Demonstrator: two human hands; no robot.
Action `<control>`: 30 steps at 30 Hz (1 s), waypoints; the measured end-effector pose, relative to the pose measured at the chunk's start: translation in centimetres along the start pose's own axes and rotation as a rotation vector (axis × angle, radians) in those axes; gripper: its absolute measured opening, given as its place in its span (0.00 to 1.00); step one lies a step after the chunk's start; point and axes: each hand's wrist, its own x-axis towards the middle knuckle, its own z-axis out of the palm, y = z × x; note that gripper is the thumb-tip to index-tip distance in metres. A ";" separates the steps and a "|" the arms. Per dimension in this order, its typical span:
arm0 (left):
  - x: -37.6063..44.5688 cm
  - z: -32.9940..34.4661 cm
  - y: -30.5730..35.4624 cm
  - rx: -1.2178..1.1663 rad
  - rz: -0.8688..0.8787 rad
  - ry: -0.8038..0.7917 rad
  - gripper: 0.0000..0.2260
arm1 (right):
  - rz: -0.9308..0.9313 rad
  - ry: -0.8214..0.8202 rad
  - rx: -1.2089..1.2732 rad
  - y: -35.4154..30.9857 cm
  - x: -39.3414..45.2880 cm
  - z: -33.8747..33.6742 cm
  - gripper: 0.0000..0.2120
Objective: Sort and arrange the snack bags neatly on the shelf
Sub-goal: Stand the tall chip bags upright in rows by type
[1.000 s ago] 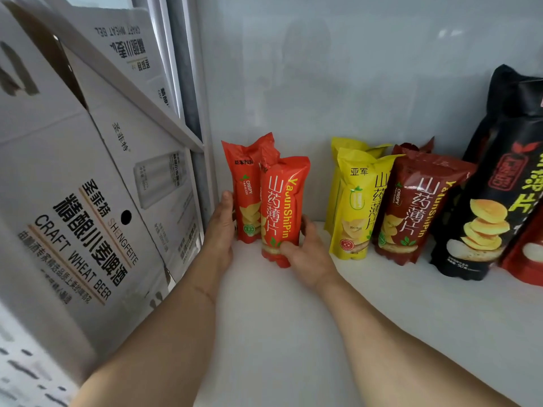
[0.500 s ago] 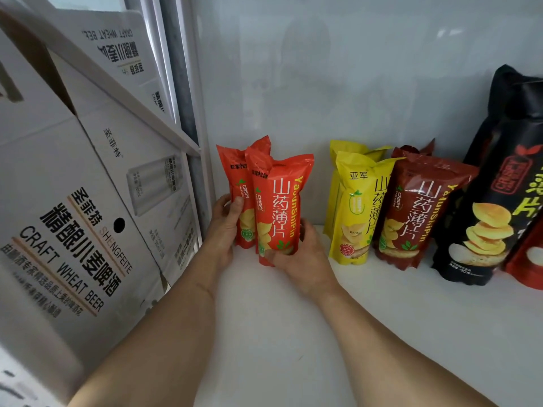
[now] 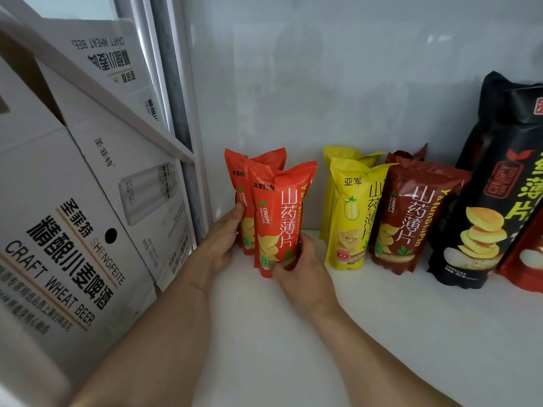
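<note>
Two bare forearms reach up from the bottom of the frame onto a white shelf [image 3: 411, 333]. At centre, the right hand [image 3: 305, 271] grips the lower end of the front orange bag [image 3: 279, 218], fingers curled around its right side and base. Just left of it, the left hand [image 3: 223, 239] holds the rear orange bag [image 3: 244, 177], thumb pressed on the bag's left edge; the other fingers are hidden behind it. Both orange bags stand upright, the front one overlapping the rear one, close to the shelf's left corner. Right of centre, apart from the orange pair, a yellow bag [image 3: 352, 215] stands upright with a second yellow bag [image 3: 343, 152] just behind it. A dark red bag [image 3: 411, 218] touches the yellow bag's right side, with another dark red top showing behind. At the right edge a tall black bag [image 3: 493, 183] leans against the wall, and a red bag [image 3: 526, 259] is partly cut off. Filling the left of the frame are white beer cartons [image 3: 58, 230], printed "CRAFT WHEAT BEER". Across the top, furthest away, runs a pale grey wall [image 3: 352, 69].
</note>
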 end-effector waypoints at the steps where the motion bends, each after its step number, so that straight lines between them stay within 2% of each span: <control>1: 0.1 0.1 0.0 0.019 -0.001 0.002 0.27 | 0.001 0.006 0.000 0.0 -0.1 0.0 0.37; 6: 0.3 1.2 -0.2 0.056 -0.035 -0.028 0.30 | -0.005 0.056 -0.025 0.0 -0.6 0.3 0.37; 15: 1.1 3.8 -0.2 -0.216 -0.137 0.016 0.32 | 0.036 0.121 -0.062 -0.6 0.2 0.8 0.35; 30: 3.5 4.8 -1.2 -0.246 -0.174 0.028 0.32 | 0.092 0.181 -0.096 -0.4 1.8 1.3 0.29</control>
